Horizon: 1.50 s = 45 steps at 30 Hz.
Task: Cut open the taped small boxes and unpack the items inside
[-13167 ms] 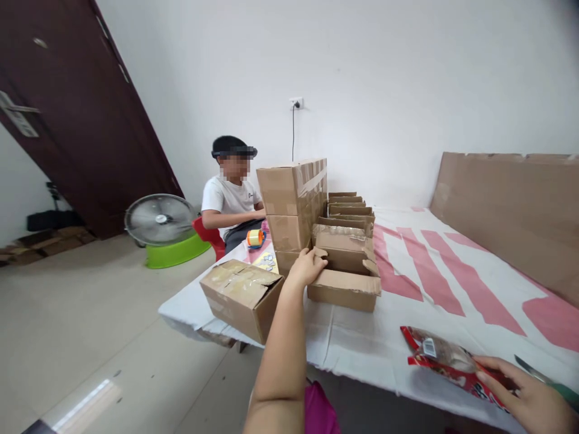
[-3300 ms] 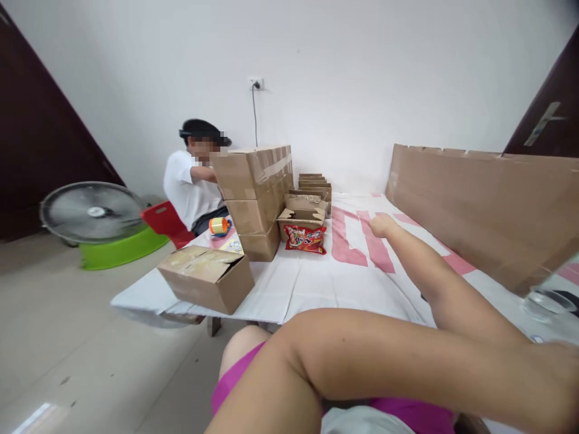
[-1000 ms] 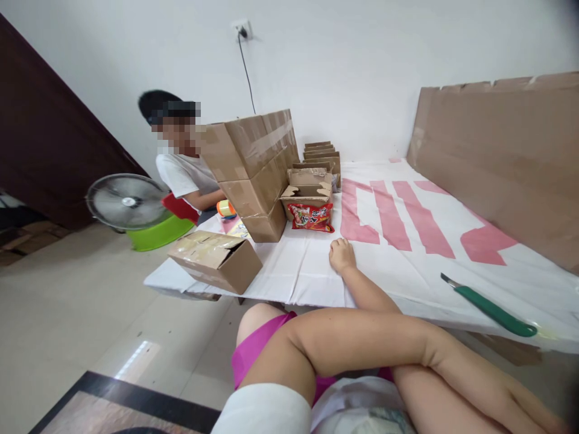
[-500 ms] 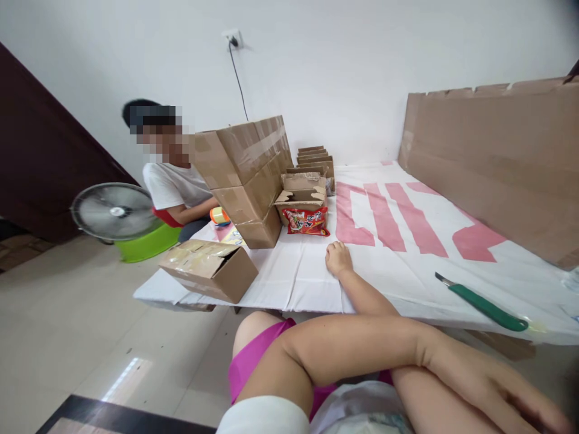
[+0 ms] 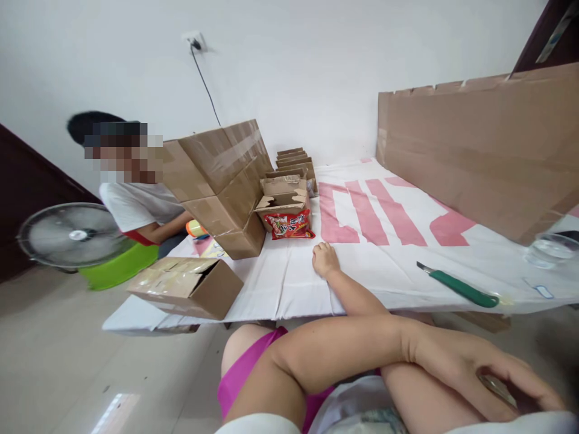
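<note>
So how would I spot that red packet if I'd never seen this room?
Find the cardboard stack, three boxes high, on the cloth-covered table. Along its right side runs a row of boxes with raised flaps; the red packet sits before the nearest one. It's shiny and printed, while its neighbours are plain brown cardboard.

Soft, even brightness covers the white cloth-draped worktop (image 5: 289,274) around the right grip (image 5: 324,260). Left of that grip, glare streaks the glossy pale tiled floor (image 5: 54,374); farther left, the round grey metal fan (image 5: 75,234) looks blurred and stretched by wide-angle distortion.
</note>
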Each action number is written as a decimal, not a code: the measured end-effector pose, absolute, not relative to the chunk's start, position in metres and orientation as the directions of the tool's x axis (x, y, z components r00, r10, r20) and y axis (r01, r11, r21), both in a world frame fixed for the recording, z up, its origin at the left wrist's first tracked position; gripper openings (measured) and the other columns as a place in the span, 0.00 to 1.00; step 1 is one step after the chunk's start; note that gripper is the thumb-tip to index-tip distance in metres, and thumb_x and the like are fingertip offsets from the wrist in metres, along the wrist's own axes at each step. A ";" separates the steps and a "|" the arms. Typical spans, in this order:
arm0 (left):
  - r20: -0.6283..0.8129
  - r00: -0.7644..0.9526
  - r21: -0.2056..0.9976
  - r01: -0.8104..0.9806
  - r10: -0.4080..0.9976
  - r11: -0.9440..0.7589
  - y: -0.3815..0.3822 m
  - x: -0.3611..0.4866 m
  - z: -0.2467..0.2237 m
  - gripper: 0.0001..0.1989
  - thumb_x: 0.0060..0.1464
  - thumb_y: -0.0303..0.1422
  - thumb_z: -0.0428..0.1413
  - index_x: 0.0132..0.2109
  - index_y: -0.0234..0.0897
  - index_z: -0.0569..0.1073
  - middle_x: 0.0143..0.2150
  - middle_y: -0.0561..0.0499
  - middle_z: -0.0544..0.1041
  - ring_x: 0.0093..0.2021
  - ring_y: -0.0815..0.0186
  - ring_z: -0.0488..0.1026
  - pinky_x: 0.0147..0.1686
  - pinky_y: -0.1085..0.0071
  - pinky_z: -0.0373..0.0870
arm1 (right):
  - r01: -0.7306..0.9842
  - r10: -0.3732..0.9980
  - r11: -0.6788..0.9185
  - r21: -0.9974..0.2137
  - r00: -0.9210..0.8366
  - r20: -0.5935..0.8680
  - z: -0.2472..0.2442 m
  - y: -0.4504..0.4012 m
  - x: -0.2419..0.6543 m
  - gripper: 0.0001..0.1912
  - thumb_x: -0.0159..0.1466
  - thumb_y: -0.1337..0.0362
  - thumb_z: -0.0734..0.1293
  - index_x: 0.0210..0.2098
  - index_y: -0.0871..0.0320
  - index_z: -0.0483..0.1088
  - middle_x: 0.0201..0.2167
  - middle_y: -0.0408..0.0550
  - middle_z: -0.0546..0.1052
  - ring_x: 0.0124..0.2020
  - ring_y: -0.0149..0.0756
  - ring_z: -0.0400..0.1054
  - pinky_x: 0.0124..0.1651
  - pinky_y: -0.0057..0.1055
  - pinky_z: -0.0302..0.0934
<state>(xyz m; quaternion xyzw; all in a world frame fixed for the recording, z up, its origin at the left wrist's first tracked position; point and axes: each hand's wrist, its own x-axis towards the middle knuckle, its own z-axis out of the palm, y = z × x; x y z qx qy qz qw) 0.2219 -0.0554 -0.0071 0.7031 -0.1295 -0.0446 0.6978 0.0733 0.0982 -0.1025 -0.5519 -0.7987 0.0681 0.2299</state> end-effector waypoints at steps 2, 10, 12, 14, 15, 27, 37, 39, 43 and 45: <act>0.128 0.951 0.992 -0.120 -0.280 0.046 -0.055 0.226 -0.009 0.21 0.37 0.30 0.67 0.40 0.23 0.76 0.40 0.47 0.74 0.47 0.57 0.73 0.54 0.69 0.65 | 0.849 0.914 0.381 -0.366 -0.286 0.288 -0.102 0.098 0.074 0.12 0.64 0.69 0.59 0.42 0.59 0.72 0.44 0.54 0.72 0.48 0.41 0.59 0.50 0.35 0.52; -0.045 0.987 0.997 0.035 -0.152 -0.066 -0.066 0.234 -0.017 0.15 0.56 0.35 0.50 0.32 0.33 0.80 0.42 0.46 0.77 0.55 0.61 0.72 0.52 0.75 0.66 | 0.849 0.915 0.381 -0.367 -0.289 0.280 -0.103 0.098 0.074 0.12 0.64 0.69 0.59 0.42 0.59 0.72 0.44 0.54 0.72 0.48 0.42 0.59 0.49 0.36 0.53; -0.051 0.996 0.994 0.043 -0.078 -0.101 -0.068 0.225 -0.015 0.17 0.57 0.38 0.49 0.33 0.35 0.80 0.42 0.48 0.77 0.56 0.62 0.71 0.52 0.77 0.66 | 0.848 0.915 0.382 -0.367 -0.290 0.280 -0.102 0.098 0.074 0.12 0.64 0.69 0.59 0.42 0.59 0.72 0.44 0.54 0.72 0.47 0.42 0.60 0.49 0.36 0.53; -0.012 0.996 0.996 0.004 -0.088 -0.092 -0.066 0.218 -0.014 0.16 0.54 0.41 0.53 0.33 0.34 0.80 0.43 0.47 0.77 0.55 0.61 0.71 0.51 0.77 0.66 | 0.847 0.915 0.381 -0.370 -0.289 0.281 -0.102 0.098 0.074 0.11 0.64 0.69 0.59 0.41 0.59 0.72 0.44 0.54 0.72 0.47 0.42 0.60 0.49 0.36 0.53; 0.021 0.993 0.997 -0.029 -0.114 -0.070 -0.064 0.215 -0.014 0.16 0.50 0.42 0.57 0.32 0.32 0.80 0.43 0.46 0.76 0.55 0.59 0.71 0.52 0.75 0.66 | 0.847 0.915 0.380 -0.371 -0.287 0.282 -0.102 0.098 0.074 0.11 0.64 0.69 0.59 0.41 0.59 0.72 0.43 0.54 0.73 0.47 0.42 0.60 0.49 0.36 0.53; 0.287 0.958 0.958 -0.287 0.020 0.021 -0.071 0.190 -0.016 0.21 0.41 0.43 0.65 0.33 0.25 0.76 0.41 0.39 0.72 0.48 0.57 0.73 0.53 0.69 0.66 | 0.847 0.913 0.383 -0.368 -0.285 0.292 -0.103 0.098 0.073 0.12 0.64 0.69 0.59 0.42 0.60 0.72 0.44 0.55 0.72 0.49 0.42 0.60 0.50 0.36 0.53; 0.070 0.934 0.969 -0.146 -0.351 -0.197 -0.066 0.240 -0.038 0.16 0.48 0.28 0.56 0.45 0.25 0.75 0.48 0.42 0.74 0.52 0.58 0.74 0.54 0.72 0.66 | 0.848 0.913 0.380 -0.371 -0.280 0.296 -0.101 0.098 0.073 0.12 0.63 0.71 0.59 0.41 0.60 0.73 0.44 0.54 0.73 0.48 0.41 0.60 0.50 0.35 0.54; 0.077 0.926 0.958 -0.171 -0.371 -0.230 -0.066 0.238 -0.037 0.17 0.46 0.28 0.57 0.45 0.24 0.75 0.49 0.40 0.74 0.52 0.57 0.74 0.53 0.73 0.67 | 0.847 0.913 0.380 -0.371 -0.278 0.300 -0.101 0.098 0.073 0.12 0.63 0.71 0.59 0.41 0.60 0.73 0.44 0.54 0.73 0.48 0.41 0.60 0.50 0.35 0.54; 0.236 0.958 0.933 -0.270 -0.165 -0.237 -0.076 0.201 -0.022 0.28 0.48 0.28 0.52 0.56 0.14 0.67 0.55 0.34 0.70 0.57 0.57 0.70 0.55 0.73 0.66 | 0.846 0.914 0.376 -0.378 -0.270 0.304 -0.101 0.098 0.073 0.12 0.63 0.71 0.58 0.41 0.59 0.73 0.43 0.53 0.73 0.48 0.41 0.61 0.50 0.35 0.54; 0.287 0.957 0.910 -0.287 -0.045 -0.298 -0.082 0.181 -0.013 0.28 0.48 0.30 0.52 0.55 0.13 0.68 0.58 0.32 0.68 0.59 0.57 0.68 0.56 0.75 0.64 | 0.845 0.915 0.374 -0.382 -0.270 0.301 -0.101 0.098 0.073 0.12 0.63 0.71 0.58 0.41 0.60 0.73 0.43 0.53 0.73 0.48 0.42 0.61 0.49 0.35 0.54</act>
